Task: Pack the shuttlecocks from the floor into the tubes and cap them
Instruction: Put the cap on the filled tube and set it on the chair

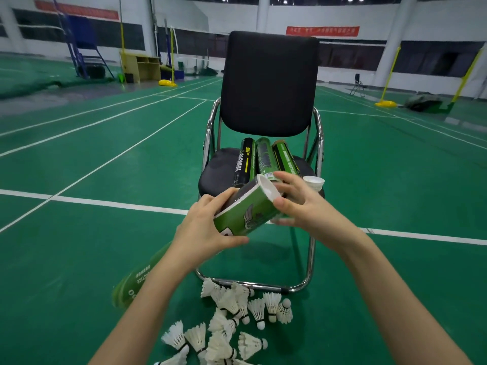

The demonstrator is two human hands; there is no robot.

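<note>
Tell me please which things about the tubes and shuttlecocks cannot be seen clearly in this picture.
Head view only:
- Inside of the held green tube: hidden by its wall and the right hand, so the contents are unknown.
- Its lower end: blurred, partly behind the left hand and forearm.
- Shuttlecocks on the floor: cut off by the bottom edge, so no full count.
- Tubes on the chair: near ends covered by the held tube; caps unclear.

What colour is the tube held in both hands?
Green with a dark band, white inside; the tube shows only in the head view.
</note>
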